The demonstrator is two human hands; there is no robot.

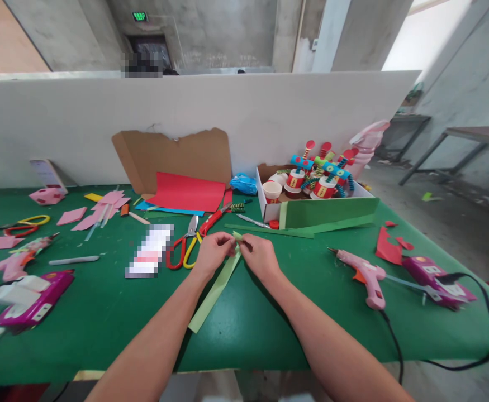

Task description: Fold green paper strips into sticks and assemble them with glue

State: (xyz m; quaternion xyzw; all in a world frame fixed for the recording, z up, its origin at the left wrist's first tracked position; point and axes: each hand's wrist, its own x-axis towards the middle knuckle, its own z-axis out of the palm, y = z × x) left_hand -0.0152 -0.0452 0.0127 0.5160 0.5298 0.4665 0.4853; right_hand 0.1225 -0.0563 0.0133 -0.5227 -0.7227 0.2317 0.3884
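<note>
so, my left hand (214, 254) and right hand (259, 254) both pinch the far end of a light green paper strip (217, 296), thumbs and fingertips close together. i'd judge the step in hand to be working that tip, perhaps folding or shaping it; my fingers hide just what the paper does there. the strip lies around the middle of the bench (244, 335), its loose end slanting leftward and towards me, short of the near edge. the next move, i think, calls for a light, even pinch, since thin paper could crease or tear.

for room, the bare stretch between my forearms runs to the near edge, and more lies to my right before the glue gun (374, 279), whose cord (392, 335) drops over that edge towards the right corner. it's tighter on my left, where the scissors (193, 225) sit just beside my hand. beyond my fingers a dark green strip (269, 230) and the box (328, 213) take up space towards the far edge.
</note>
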